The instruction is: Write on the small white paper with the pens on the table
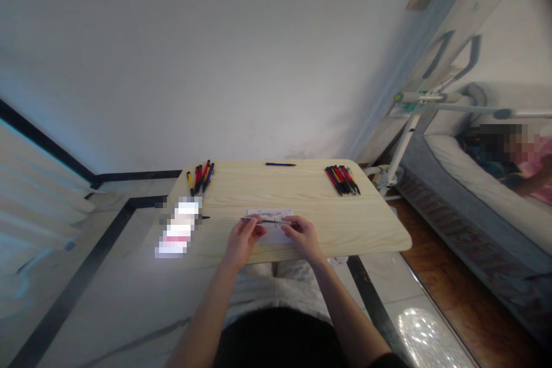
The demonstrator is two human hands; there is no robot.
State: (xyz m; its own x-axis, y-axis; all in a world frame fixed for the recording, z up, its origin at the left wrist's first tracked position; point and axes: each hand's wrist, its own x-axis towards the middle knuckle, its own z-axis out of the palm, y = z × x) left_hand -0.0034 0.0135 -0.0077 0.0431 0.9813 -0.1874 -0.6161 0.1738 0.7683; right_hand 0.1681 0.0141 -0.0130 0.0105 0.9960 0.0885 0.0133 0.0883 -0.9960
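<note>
Over the near middle of the table, my left hand (244,236) and my right hand (302,236) pinch opposite ends of a slim pen (271,221). It lies level between them, with a dark tip beyond my left fingers and a paler stretch by my right ones. Whether it is one piece or parted cannot be made out. Beneath it, a white printed sheet (276,236) rests on the table, partly covered by my fingers.
On the pale wooden table (366,224) lie a bundle of pens (342,180) at right, several pens (200,177) at left and a blue-black pen (280,164) at the back. A pixelated bright patch (179,227) covers the left edge. A person (530,155) is on the sofa at right.
</note>
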